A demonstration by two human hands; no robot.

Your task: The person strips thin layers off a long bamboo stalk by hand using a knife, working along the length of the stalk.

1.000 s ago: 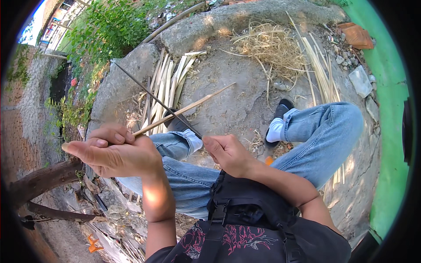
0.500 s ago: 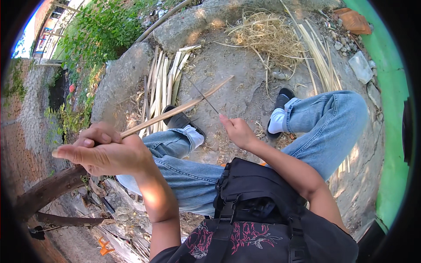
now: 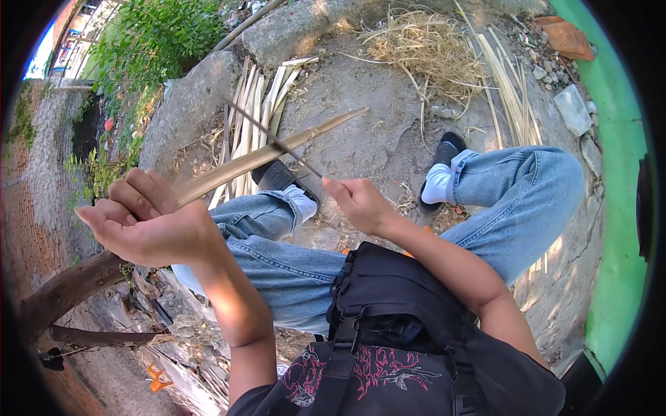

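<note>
At left, grips a tan wooden strip in the left hand, with fingers curled over and hiding the near end. Slants the strip up and rightward above the ground, in front of a bundle of pale slats. Further right, crosses over it with a thin dark blade, touching or just above, cannot tell. Grips the blade's near end in the closed right hand. Beyond, shows curly shavings heaped on the ground, then long slats lying beside.
</note>
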